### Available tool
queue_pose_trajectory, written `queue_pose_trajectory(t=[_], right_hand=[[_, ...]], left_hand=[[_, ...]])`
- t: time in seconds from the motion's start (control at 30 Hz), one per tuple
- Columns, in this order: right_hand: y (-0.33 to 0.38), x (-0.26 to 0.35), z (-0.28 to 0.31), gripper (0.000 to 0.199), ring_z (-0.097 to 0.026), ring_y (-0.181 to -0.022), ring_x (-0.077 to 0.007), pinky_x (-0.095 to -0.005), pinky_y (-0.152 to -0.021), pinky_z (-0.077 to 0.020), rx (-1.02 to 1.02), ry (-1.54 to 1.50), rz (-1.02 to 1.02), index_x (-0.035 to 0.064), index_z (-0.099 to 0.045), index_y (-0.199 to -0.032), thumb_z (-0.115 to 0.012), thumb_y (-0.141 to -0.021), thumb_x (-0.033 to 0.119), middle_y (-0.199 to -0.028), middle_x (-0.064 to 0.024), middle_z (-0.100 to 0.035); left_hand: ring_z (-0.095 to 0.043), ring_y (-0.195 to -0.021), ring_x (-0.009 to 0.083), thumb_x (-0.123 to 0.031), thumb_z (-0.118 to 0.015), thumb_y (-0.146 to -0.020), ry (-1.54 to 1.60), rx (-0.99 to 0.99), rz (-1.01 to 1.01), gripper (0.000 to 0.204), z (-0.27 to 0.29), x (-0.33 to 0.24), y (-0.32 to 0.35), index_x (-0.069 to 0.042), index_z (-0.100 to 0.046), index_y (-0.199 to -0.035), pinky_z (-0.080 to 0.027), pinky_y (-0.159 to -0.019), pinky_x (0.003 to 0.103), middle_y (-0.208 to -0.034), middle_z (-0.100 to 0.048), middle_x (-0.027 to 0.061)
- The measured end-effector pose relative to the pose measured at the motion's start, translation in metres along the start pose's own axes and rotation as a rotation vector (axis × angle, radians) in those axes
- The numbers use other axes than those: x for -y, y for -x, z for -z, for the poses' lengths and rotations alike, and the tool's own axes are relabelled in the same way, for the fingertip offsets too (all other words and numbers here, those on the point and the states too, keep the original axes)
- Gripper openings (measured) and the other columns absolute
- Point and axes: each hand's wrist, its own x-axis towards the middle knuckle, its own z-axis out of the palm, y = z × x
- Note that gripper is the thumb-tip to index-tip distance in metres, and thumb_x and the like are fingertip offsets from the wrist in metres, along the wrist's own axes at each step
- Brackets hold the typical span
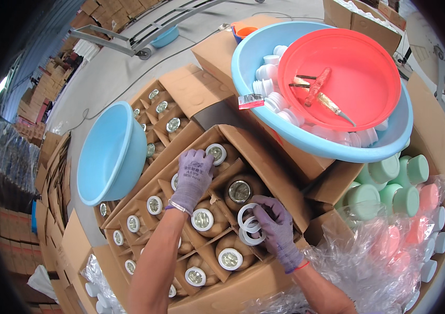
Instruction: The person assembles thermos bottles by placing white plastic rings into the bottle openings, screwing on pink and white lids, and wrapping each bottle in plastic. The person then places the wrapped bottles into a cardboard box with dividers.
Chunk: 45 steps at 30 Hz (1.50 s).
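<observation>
A divided cardboard box [280, 201] holds several rounded bottles with shiny, silvery mouths, most wearing white rings around their necks. My left hand [195, 175], in a grey-purple glove, is closed over the box beside a ringed bottle [215, 154]; its bent fingertips are hidden. Gloved alike, my right hand [277, 227] pinches a few loose white plastic rings [249, 225] between thumb and fingers. Just beyond those rings stands a bottle [240, 192] with a bare metallic rim. Nearer me, another bottle [230, 258] has a white ring around its mouth.
A large blue basin [238, 63] of white plastic parts stands at the far right. Inside it a red basin [369, 68] holds hand tools. At left, an empty blue basin [104, 152] leans by a second bottle box. Green containers [364, 201] and plastic wrap [348, 261] lie right.
</observation>
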Motion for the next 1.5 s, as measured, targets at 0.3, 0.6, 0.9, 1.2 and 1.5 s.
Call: queue_pose_trajectory(t=[0.3, 0.6, 0.9, 1.2, 1.5], right_hand=[[0.008, 0.014, -0.005, 0.030, -0.062, -0.083, -0.0081, -0.0236, -0.075, -0.0515, -0.117, 0.058, 0.009, 0.0000, -0.061, -0.122, -0.065, -0.096, 0.015, -0.098, -0.0034, -0.066], [0.022, 0.025, 0.006, 0.033, -0.058, -0.080, -0.0068, -0.0219, -0.068, -0.0492, -0.195, -0.118, -0.022, 0.0001, -0.060, -0.125, -0.066, -0.093, 0.008, -0.098, -0.0027, -0.061], [0.023, 0.023, 0.018, 0.034, -0.063, -0.081, -0.0074, -0.0183, -0.064, -0.0488, -0.284, -0.036, -0.002, 0.0009, -0.058, -0.124, -0.065, -0.095, 0.017, -0.099, -0.0054, -0.066], [0.027, 0.027, 0.016, 0.030, -0.055, -0.084, -0.0063, -0.0211, -0.073, -0.0471, -0.299, 0.009, 0.092, 0.0022, -0.063, -0.120, -0.071, -0.092, 0.011, -0.096, -0.0006, -0.060], [0.033, 0.056, 0.022, 0.029, -0.052, -0.066, -0.0030, -0.0181, -0.054, -0.0404, -0.357, 0.228, 0.031, 0.0028, -0.062, -0.120, -0.068, -0.093, 0.011, -0.088, 0.0000, -0.061]], left_hand=[[-0.063, -0.102, 0.0245, -0.020, -0.069, -0.089, 0.521, 0.071, 0.199, 0.029, 0.078, -0.069, 0.057, -0.004, -0.067, -0.113, -0.048, -0.091, 0.037, -0.108, -0.068, 0.0107], [-0.068, -0.082, 0.0212, -0.008, -0.066, -0.092, 1.133, -0.144, 0.471, 0.019, 0.051, -0.073, 0.062, 0.001, -0.066, -0.109, -0.054, -0.071, 0.029, -0.097, -0.068, 0.0117], [-0.055, -0.118, 0.0322, -0.008, -0.062, -0.080, 0.179, -0.122, -0.190, 0.039, 0.024, -0.085, 0.080, -0.002, -0.061, -0.118, -0.041, -0.107, 0.046, -0.125, -0.055, 0.0160], [-0.061, -0.098, 0.0282, -0.013, -0.067, -0.087, 0.399, -0.062, -0.029, 0.032, 0.068, -0.110, 0.066, -0.002, -0.065, -0.116, -0.049, -0.092, 0.041, -0.106, -0.066, 0.0126], [-0.059, -0.066, 0.0076, -0.018, -0.067, -0.096, 1.514, 0.165, 0.646, 0.028, 0.061, -0.143, 0.109, 0.004, -0.066, -0.113, -0.048, -0.060, 0.025, -0.078, -0.068, 0.0065]])
